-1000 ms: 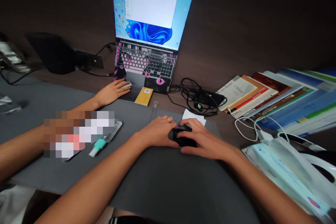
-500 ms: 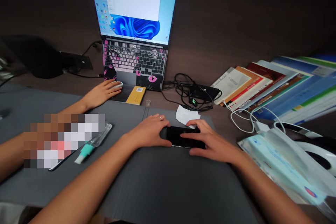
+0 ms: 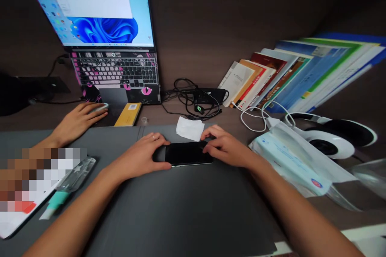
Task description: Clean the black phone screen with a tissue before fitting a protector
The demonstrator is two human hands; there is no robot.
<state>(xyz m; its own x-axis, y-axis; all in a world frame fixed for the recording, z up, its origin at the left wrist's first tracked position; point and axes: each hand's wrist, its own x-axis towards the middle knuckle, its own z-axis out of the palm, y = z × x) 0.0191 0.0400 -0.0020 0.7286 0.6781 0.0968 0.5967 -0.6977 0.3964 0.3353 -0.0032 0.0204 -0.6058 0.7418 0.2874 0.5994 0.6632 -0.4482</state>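
Observation:
A black smartphone (image 3: 188, 153) lies flat on the grey desk mat, its dark face up. My left hand (image 3: 143, 154) holds its left end, thumb on the near edge and fingers on the far edge; a ring shows on one finger. At the right end, my right hand (image 3: 226, 146) has its fingers bent around the corner, one fingertip on the dark face. Its thumb is mostly hidden. Just beyond the phone is a crumpled white tissue (image 3: 189, 128), close to my right fingertips.
Another person's hand (image 3: 75, 122) rests on a mouse at the left, before a laptop (image 3: 120, 72). A yellow box (image 3: 128, 115), a spray bottle (image 3: 76, 174), tangled black cables (image 3: 187, 96), leaning books (image 3: 271, 76), a pale blue packet (image 3: 289, 164) and white headphones (image 3: 328, 142) surround the mat (image 3: 187, 209).
The view has swung to the right. My right hand has drawn back from over the phone to its right end, its fingers more bent. My left hand keeps its hold.

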